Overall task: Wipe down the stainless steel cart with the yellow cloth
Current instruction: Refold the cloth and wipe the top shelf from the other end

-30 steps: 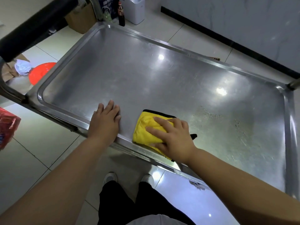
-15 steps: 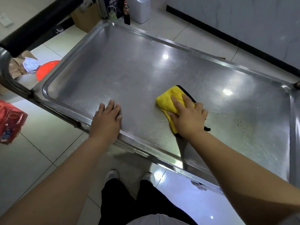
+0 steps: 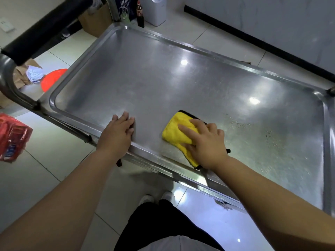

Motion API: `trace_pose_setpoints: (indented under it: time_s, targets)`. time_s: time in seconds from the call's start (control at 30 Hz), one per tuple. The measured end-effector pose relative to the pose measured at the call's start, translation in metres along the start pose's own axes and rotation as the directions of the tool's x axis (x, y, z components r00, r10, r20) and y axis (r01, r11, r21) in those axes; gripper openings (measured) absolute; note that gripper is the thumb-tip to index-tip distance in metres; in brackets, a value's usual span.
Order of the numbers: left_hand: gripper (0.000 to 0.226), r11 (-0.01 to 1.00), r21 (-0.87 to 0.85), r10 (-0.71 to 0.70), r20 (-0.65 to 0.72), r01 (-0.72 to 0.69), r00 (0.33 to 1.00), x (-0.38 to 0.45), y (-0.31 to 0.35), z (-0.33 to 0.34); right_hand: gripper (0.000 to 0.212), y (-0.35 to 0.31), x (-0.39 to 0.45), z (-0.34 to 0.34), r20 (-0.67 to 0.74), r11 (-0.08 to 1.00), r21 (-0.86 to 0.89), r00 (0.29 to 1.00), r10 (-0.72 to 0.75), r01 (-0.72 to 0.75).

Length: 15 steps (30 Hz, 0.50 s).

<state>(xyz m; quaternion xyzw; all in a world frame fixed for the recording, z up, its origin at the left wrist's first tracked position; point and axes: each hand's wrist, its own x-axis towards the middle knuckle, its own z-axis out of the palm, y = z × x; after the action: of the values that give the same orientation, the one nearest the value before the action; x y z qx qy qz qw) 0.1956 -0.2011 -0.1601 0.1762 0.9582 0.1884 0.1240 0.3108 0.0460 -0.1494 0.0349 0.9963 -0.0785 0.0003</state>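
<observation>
The yellow cloth [image 3: 178,133] lay on the cart's steel top [image 3: 163,84], low and centre in the frame, near the front rim. The right hand [image 3: 205,143] pressed down on it, fingers spread and nearly straight across the fabric. The left hand [image 3: 117,132] rested flat on the front rim, fingers extended, holding nothing. Right of the cloth, specks and smears [image 3: 253,127] dotted the steel. A black handle [image 3: 47,28] crossed the upper left; an orange disc [image 3: 51,79] lay on the floor below it.
</observation>
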Motion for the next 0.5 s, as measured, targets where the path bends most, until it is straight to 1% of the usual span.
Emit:
trace_pose_setpoints:
  time_s: [0.07, 0.13, 0.2, 0.27, 0.33, 0.4, 0.47, 0.5]
  targets:
    - [0.036, 0.999, -0.04, 0.013, -0.001, -0.013, 1.0, -0.001, -0.001, -0.003, 0.053, -0.004, 0.006, -0.001, 0.006, 0.991, -0.034, 0.992, 0.129, -0.129]
    - [0.037, 0.997, -0.076, 0.003, 0.01, -0.002, 1.0, -0.001, -0.002, -0.005, 0.06, -0.013, 0.012, 0.0, 0.049, 0.976, -0.036, 0.975, 0.219, -0.217]
    - [0.038, 0.997, -0.08, 0.011, 0.008, -0.011, 1.0, -0.002, -0.003, -0.006, 0.061, -0.025, 0.015, 0.0, 0.06, 0.964, -0.041, 0.963, 0.264, -0.262]
    - [0.036, 0.998, -0.056, 0.038, -0.002, -0.038, 0.999, -0.001, -0.005, -0.005, 0.061, -0.036, 0.016, 0.002, 0.054, 0.961, -0.049, 0.96, 0.273, -0.271]
    - [0.034, 0.996, -0.005, 0.089, -0.005, -0.089, 0.996, 0.0, -0.007, -0.003, 0.064, -0.044, 0.014, 0.006, 0.015, 0.977, -0.047, 0.978, 0.207, -0.206]
    - [0.034, 0.992, 0.033, 0.123, 0.008, -0.123, 0.992, 0.003, -0.012, -0.002, 0.068, -0.054, 0.01, 0.009, -0.005, 0.996, -0.046, 0.997, 0.073, -0.073]
    - [0.037, 0.991, 0.04, 0.129, 0.032, -0.13, 0.991, 0.004, -0.016, -0.001, 0.07, -0.066, 0.005, 0.014, 0.031, 0.997, -0.056, 0.998, -0.052, 0.054]
    - [0.039, 0.991, 0.035, 0.126, 0.042, -0.127, 0.991, 0.003, -0.017, -0.001, 0.07, -0.071, 0.004, 0.014, 0.045, 0.995, -0.051, 0.995, -0.087, 0.09]
